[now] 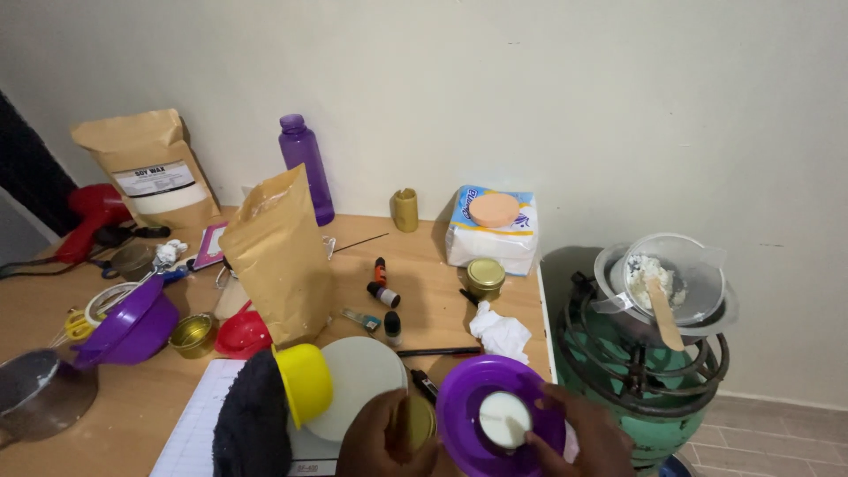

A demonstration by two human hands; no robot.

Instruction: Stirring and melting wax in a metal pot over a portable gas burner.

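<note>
My left hand (382, 437) grips a small gold tin (419, 421) at the bottom centre. Beside it, my right hand (579, 435) holds a purple bowl (481, 399) tilted toward me, with a round white wax lump (503, 418) inside. A yellow cup (304, 382) lies on its side next to a white round lid (362, 375), just left of my left hand. On the right, a clear plastic jug (676, 278) with white flakes and a wooden stick (662, 311) sits in a pot on a green gas burner (649, 371).
The wooden table (424, 256) holds two brown paper bags (281, 256), a purple bottle (307, 168), a tissue pack (490, 230), another gold tin (485, 275), small dropper bottles (383, 294), a second purple bowl (132, 327), a steel pot (40, 393), a red hair dryer (88, 216) and a notebook (199, 424).
</note>
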